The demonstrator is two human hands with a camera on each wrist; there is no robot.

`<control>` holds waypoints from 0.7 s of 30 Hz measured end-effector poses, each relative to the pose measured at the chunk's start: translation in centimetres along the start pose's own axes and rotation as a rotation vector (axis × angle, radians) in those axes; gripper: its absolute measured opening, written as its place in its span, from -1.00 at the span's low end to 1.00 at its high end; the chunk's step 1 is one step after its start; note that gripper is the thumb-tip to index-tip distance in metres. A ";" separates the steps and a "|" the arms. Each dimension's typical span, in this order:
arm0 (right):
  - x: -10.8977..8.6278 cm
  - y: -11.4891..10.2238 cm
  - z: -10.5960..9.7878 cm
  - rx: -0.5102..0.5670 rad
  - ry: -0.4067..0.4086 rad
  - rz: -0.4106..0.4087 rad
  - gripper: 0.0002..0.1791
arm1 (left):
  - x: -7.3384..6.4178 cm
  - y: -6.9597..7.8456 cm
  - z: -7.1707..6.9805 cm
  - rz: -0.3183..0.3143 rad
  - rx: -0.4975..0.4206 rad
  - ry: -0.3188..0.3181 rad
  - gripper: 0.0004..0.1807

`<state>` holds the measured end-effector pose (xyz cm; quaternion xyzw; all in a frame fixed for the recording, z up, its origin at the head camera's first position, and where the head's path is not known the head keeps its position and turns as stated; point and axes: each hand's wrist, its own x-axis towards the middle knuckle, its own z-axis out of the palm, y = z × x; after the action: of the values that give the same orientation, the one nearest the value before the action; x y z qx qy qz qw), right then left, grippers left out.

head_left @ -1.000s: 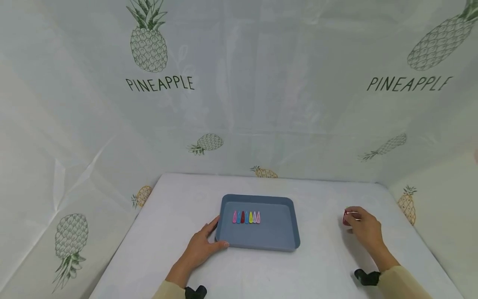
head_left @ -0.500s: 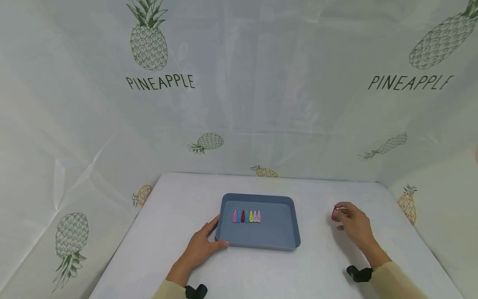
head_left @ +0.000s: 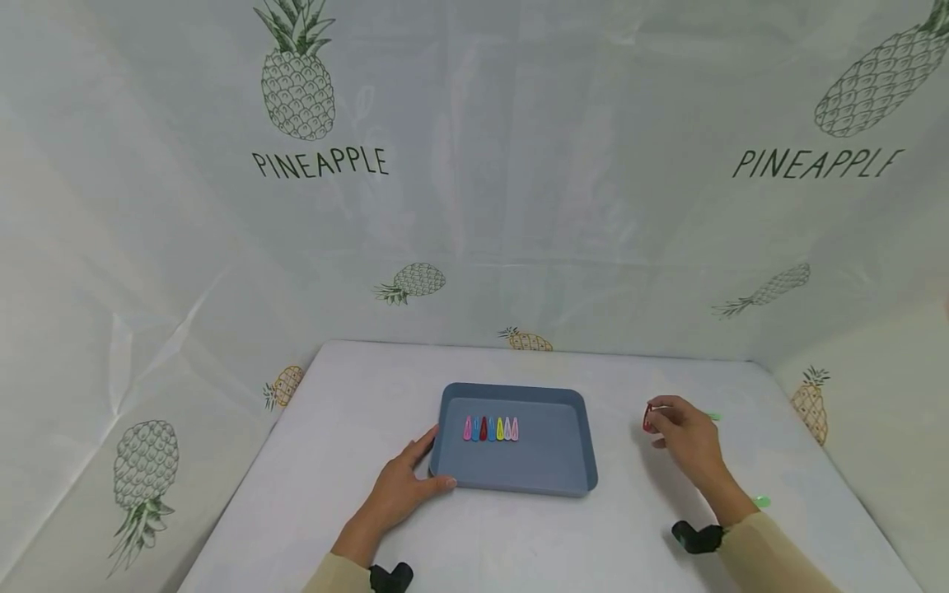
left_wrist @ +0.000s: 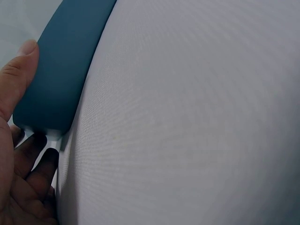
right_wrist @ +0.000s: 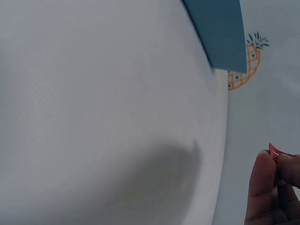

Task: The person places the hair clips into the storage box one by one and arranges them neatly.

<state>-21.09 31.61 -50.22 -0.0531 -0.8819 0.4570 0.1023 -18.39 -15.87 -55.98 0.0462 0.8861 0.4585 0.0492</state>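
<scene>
Two beige sleeves (head_left: pixel 771 556) come in nearest, a small green thing (head_left: pixel 761 501) lying at 4 o'clock from the right hand. The left hand (head_left: pixel 396 486) has its fingers spread, touching the tray (head_left: pixel 552 457) around its 7 o'clock corner — seven clips (head_left: pixel 492 429) row up inside, toward 9. Off at the tray's 3 o'clock, the right hand (head_left: pixel 685 436) pinches a red clip (head_left: pixel 648 417) — behind, at 12, hangs a pineapple-printed sheet (head_left: pixel 519 206)
</scene>
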 end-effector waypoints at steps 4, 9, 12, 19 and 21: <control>0.2 -0.3 0.6 0.006 0.003 -0.009 -0.78 | 0.0 0.0 0.0 -0.006 0.004 0.000 0.06; 0.3 -0.9 1.3 0.005 -0.002 -0.011 -0.77 | 0.0 0.0 0.0 0.003 0.006 0.005 0.06; 0.3 -1.5 1.5 0.021 -0.008 -0.015 -0.77 | 0.0 0.0 0.0 0.006 0.007 0.004 0.06; 0.5 -2.6 2.2 0.057 -0.012 -0.018 -0.74 | 0.0 0.0 0.0 0.009 0.010 0.000 0.06; 0.6 -2.8 2.5 0.072 -0.010 -0.025 -0.73 | 0.0 0.0 0.0 0.009 0.011 0.000 0.06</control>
<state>-22.28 28.15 -49.20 -0.0360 -0.8659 0.4876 0.1057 -18.37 -15.89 -56.01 0.0503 0.8884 0.4538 0.0470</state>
